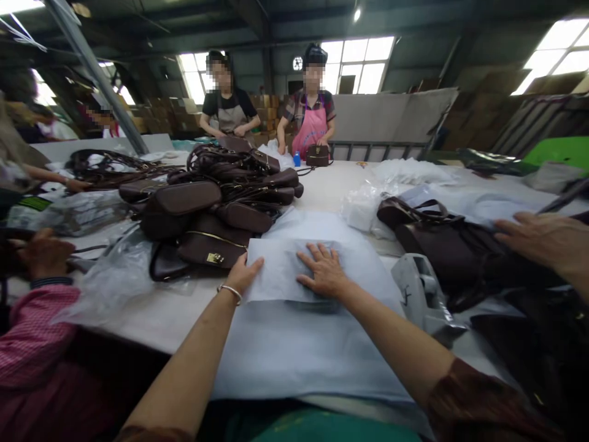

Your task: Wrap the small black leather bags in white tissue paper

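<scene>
Fingers (317, 255) of the right hand (324, 273) are lying spread and flat on a pale blue sheet of thin wrapping paper (280, 270), pressing it down where it is folded over something hidden beneath. Over at the sheet's left edge, the left hand (243, 274) is curling its fingers under while the thumb is resting on top, pinching the fold. The sheet is lying on a larger stack of the same pale paper (299, 350) at the near edge of the white table (331, 184).

Paper like this is looking light, limp and easy to crease or tear, so I would judge the edges and folded corners the safest places to take hold, with a flat palm keeping it from sliding.

Just beyond the left hand, a heap of dark brown leather handbags (216, 196) is sitting. To the right, a grey tape dispenser (421, 294) is standing. Two people in aprons are working at the far side.
</scene>
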Available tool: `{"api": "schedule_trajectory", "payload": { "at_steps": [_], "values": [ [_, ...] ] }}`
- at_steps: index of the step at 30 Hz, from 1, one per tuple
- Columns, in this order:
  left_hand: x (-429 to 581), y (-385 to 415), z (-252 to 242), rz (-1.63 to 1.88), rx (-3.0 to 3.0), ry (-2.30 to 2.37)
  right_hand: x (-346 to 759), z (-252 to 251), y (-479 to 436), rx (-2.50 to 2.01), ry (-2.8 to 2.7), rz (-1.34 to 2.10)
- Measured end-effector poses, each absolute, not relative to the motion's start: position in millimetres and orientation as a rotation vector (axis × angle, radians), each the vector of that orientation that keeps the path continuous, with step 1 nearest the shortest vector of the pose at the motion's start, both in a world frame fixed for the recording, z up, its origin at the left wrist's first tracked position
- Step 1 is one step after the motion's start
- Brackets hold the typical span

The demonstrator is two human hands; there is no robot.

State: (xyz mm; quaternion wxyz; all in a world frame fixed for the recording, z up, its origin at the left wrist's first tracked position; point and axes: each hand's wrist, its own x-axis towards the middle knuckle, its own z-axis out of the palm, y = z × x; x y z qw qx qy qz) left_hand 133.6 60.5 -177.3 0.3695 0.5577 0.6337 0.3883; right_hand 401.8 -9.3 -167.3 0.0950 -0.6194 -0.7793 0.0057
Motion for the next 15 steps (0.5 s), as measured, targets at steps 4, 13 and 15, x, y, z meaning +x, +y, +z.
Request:
{"api": "schedule_trajectory", "payload": {
  "at_steps": [4, 13, 15],
  "values": [
    [126, 35, -184, 0.960, 1.497, 1.498, 402, -168, -9, -1.847, -2.323, 0.013],
    [112, 17, -190, 0.347, 2.077, 2.006, 401, -165, -9, -1.820, -2.325, 0.051],
    [110, 18, -174, 0.201, 2.139, 2.082, 401, -163, -9, -1.816, -2.315, 0.064]
  ]
}}
